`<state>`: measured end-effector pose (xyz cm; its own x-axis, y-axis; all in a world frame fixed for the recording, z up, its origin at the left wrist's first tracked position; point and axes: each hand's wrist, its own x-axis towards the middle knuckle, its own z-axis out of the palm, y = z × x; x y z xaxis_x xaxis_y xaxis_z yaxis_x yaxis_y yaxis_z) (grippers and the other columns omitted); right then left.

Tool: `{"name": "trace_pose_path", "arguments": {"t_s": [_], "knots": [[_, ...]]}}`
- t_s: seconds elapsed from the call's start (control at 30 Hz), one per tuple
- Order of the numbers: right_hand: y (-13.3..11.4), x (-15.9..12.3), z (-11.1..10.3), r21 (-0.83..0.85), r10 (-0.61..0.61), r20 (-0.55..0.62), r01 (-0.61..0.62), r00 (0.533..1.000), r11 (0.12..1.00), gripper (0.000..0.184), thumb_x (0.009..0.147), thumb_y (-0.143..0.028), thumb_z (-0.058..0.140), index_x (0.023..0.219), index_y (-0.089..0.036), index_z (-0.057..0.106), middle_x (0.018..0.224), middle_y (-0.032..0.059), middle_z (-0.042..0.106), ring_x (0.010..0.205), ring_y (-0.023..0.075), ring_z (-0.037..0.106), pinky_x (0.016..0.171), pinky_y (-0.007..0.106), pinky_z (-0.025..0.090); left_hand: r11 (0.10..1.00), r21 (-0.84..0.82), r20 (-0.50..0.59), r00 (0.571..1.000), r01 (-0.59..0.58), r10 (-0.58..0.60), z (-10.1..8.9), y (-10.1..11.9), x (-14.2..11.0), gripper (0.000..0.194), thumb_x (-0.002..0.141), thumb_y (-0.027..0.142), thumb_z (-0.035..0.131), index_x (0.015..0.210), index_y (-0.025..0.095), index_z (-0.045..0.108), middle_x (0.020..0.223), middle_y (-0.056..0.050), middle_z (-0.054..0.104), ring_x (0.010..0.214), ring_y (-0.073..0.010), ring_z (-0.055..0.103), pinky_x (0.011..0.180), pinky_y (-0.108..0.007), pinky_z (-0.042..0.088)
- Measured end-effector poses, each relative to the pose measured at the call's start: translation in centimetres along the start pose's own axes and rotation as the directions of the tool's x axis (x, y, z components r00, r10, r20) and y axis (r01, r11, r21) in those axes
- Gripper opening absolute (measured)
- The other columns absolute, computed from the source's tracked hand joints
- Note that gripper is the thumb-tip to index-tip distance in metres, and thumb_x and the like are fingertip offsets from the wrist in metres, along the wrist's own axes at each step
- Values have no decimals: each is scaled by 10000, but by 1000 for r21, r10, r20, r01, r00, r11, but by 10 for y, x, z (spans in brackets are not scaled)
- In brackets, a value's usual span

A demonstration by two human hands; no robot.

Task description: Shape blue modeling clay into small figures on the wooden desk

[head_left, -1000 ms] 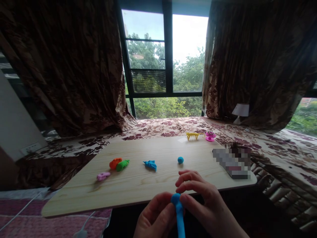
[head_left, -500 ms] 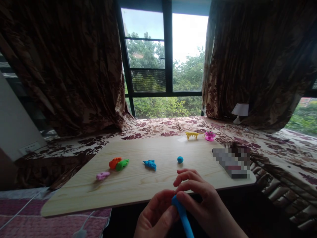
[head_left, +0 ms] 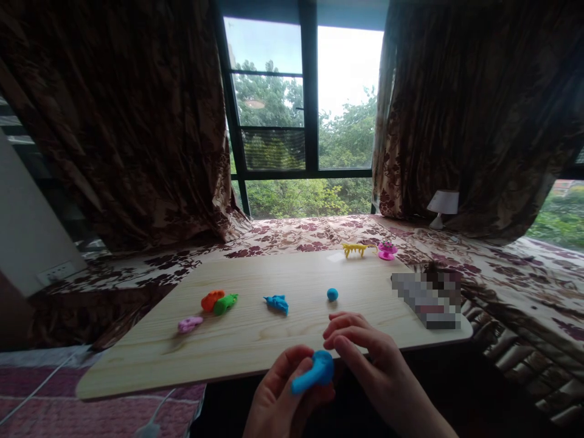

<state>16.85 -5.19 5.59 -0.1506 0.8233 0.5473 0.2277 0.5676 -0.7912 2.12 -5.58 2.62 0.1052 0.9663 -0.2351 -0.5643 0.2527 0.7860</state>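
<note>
A piece of blue modelling clay (head_left: pixel 316 372) with a rounded end and a long tail is held in my left hand (head_left: pixel 285 389), between thumb and fingers, just off the table's front edge. My right hand (head_left: pixel 371 362) is close by on the right, its fingers apart and slightly bent, with nothing visible in them. Beyond my hands, a small blue clay ball (head_left: pixel 332 294) rests on the pale wooden table (head_left: pixel 255 340). Left of the ball lies another blue clay lump (head_left: pixel 276 303) with a pointed end.
Orange clay (head_left: pixel 212 300), green clay (head_left: pixel 225 303) and pink clay (head_left: pixel 190 324) lie on the table's left. A yellow legged figure (head_left: pixel 354 250) and a magenta piece (head_left: pixel 387 250) stand at the back right. A blurred-out object (head_left: pixel 429 301) lies at the right edge.
The blue clay in my left hand has swung round, so its tail points left instead of down toward me. My right fingers have come off it and moved slightly right.
</note>
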Motion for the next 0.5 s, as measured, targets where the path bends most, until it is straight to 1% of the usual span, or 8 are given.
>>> {"name": "trace_pose_path", "arguments": {"t_s": [0.07,0.1,0.13,0.17,0.23,0.3,0.4,0.5], "knots": [[6,1,0,-12,-2,1,2,1000,1000,164,879,-178,505,878,-215,665,956,44,621,1052,187,520,962,338,401,994,76,8,997,-78,78,-4,0,15,320,608,328,753,857,180,614,648,-12,702,561,-161,650,578,-275,522],[12,2,0,-34,-3,9,4,1000,999,159,865,-175,525,933,-222,661,990,44,614,1058,187,516,960,337,403,977,157,7,990,-142,142,-6,2,25,307,629,344,734,861,181,615,643,-5,695,549,-153,639,581,-270,513],[19,4,1,-66,-5,16,6,1000,998,182,843,-165,553,980,-230,653,1025,44,606,1065,189,511,959,340,402,930,282,19,970,-238,242,-8,3,37,273,649,345,716,838,171,624,649,-9,693,552,-144,629,599,-261,501],[28,7,2,-107,-4,22,6,1000,994,221,819,-149,576,1008,-238,648,1050,43,600,1067,192,508,954,344,404,854,403,62,940,-331,335,-10,4,50,236,670,347,694,802,163,631,666,-16,693,593,-147,628,633,-256,492],[49,14,5,-205,3,21,1,1000,979,276,779,-119,603,1020,-246,650,1058,41,600,1050,199,512,941,361,404,662,594,195,880,-457,433,-17,6,75,214,733,373,613,774,164,642,721,-35,699,700,-179,637,666,-261,475],[72,21,8,-301,27,13,-22,1000,953,240,757,-118,620,963,-229,672,966,43,627,987,209,533,897,371,420,376,793,291,841,-479,456,-25,5,96,247,785,394,524,766,180,646,695,-26,692,662,-180,627,621,-260,456],[99,28,12,-382,65,-2,-61,998,922,149,757,-145,623,881,-206,680,889,41,639,940,210,542,868,363,416,233,857,314,824,-460,472,-35,-1,114,246,798,378,499,755,193,655,679,-27,672,634,-184,598,621,-280,427],[112,31,18,-386,78,21,-64,997,920,119,751,-179,643,858,-209,683,869,33,643,918,200,546,848,329,413,142,881,332,802,-452,497,-42,-3,117,220,796,352,502,774,211,671,740,-42,661,743,-208,581,722,-315,408]]}}
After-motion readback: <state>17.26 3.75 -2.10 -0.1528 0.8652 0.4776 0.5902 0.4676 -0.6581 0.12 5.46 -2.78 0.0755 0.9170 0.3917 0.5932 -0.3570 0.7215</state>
